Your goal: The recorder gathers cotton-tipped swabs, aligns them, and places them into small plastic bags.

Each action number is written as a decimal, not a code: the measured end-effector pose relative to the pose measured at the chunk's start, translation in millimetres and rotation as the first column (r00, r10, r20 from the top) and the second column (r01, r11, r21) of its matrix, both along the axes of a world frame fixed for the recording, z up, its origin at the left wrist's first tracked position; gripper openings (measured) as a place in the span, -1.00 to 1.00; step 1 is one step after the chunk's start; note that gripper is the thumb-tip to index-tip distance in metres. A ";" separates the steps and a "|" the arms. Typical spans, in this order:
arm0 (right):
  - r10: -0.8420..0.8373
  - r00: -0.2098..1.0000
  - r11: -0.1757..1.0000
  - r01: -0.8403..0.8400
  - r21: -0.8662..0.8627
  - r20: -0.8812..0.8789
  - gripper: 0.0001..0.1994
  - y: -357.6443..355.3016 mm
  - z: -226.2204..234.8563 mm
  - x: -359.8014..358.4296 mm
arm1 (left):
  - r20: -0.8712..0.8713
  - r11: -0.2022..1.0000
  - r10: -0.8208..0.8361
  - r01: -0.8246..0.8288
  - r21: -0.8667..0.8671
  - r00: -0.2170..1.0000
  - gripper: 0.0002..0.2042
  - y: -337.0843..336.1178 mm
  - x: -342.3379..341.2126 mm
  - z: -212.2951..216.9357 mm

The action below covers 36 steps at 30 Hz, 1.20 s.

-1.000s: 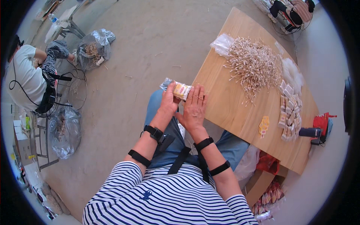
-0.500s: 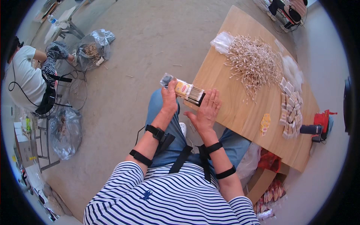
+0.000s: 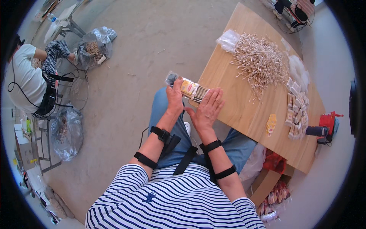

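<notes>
Above my knees, my left hand (image 3: 175,96) is closed round a pack of cotton swabs (image 3: 189,87) with a yellow, red and white card. A row of swabs sticks out of the pack's right end. Clear plastic film (image 3: 172,77) with something dark grey in it shows at the other end, beyond my left thumb. My right hand (image 3: 207,110) lies against the swabs' free ends, fingers stretched out and thumb apart. Its palm side is hidden. On the table to the right lies a big heap of loose cotton swabs (image 3: 257,63).
The wooden table (image 3: 217,84) also bears filled swab packs (image 3: 295,108), yellow cards (image 3: 271,124), clear bags (image 3: 228,40) and a dark cylinder (image 3: 316,131). Under it stands a cardboard box (image 3: 263,187). At left, a seated person (image 3: 32,80) is near plastic bags of swabs (image 3: 66,131).
My right hand has slid over the swabs' ends, and the black piece visible there before is now covered. The pack has shifted slightly right in my left hand.
</notes>
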State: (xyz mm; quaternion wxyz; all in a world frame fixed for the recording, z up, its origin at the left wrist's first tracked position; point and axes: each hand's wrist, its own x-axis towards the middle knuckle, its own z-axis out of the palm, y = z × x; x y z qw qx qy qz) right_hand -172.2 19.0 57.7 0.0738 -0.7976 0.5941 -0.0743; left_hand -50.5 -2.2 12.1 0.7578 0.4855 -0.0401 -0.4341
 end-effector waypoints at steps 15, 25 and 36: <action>0.122 0.957 0.983 -0.081 -0.163 0.262 -0.18 -9.8 -3.3 -7.2 | -0.122 0.995 -0.030 0.042 0.091 0.992 -0.80 -1.6 6.6 -0.2; 0.081 0.939 0.990 -0.036 -0.140 0.333 -0.35 -10.3 -13.7 -1.4 | -0.137 0.997 -0.049 0.057 0.050 0.989 -0.82 -0.4 7.0 -3.4; 0.145 0.925 0.957 -0.041 -0.287 0.351 -0.45 -8.3 -0.9 -4.7 | -0.158 0.992 -0.073 0.087 0.088 0.985 -0.82 0.2 9.1 -1.2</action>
